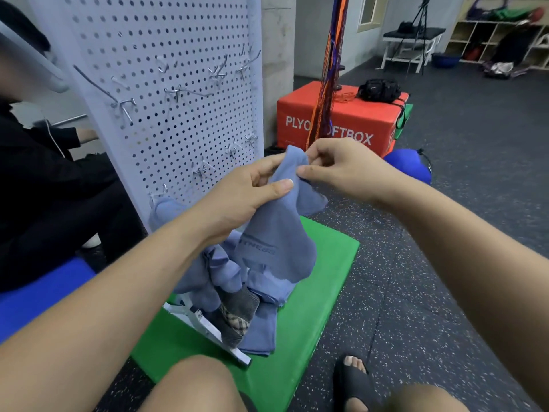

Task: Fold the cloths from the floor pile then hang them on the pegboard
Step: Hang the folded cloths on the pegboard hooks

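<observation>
Head view: one wide-angle camera.
Worn on the person's head, facing forward and down; left hand (pixel 237 200) and right hand (pixel 341 169) close at centre, pegboard (pixel 166 84) near at 11 o'clock.

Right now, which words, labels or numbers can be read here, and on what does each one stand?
"PLYO" and "FTBOX": white letters on the red box; the hanging straps hide the middle.
"TNES", roughly: dark print on the blue cloth; it is blurred and partly folded away.
Nothing else is legible.
</observation>
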